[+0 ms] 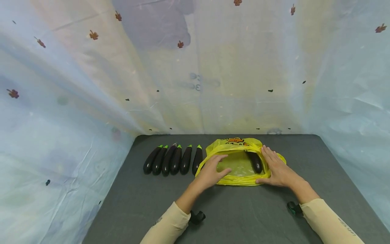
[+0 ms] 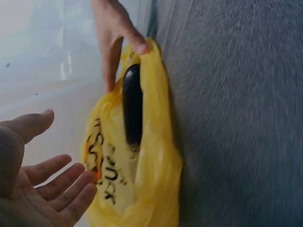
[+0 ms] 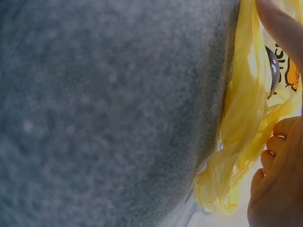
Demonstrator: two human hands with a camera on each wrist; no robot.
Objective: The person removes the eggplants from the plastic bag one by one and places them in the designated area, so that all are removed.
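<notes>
A yellow plastic bag (image 1: 237,180) with printed lettering lies on the table, its mouth spread wide toward me. One dark eggplant (image 1: 255,162) is inside it at the right; the left wrist view shows the same eggplant (image 2: 133,104) through the mouth. My right hand (image 1: 277,171) rests against the bag's right side, fingers extended along the back and thumb at the front rim. At the left end of the mouth is my left hand (image 1: 210,173), thumb and fingers spread apart, nothing held. Whether it touches the bag's rim, I cannot tell.
Several eggplants (image 1: 176,161) stand in a row left of the bag, green stems pointing away; the rightmost eggplant (image 1: 198,159) is close to the bag. The dark grey table (image 1: 237,217) meets a pale patterned sheet (image 1: 213,101) at its back edge.
</notes>
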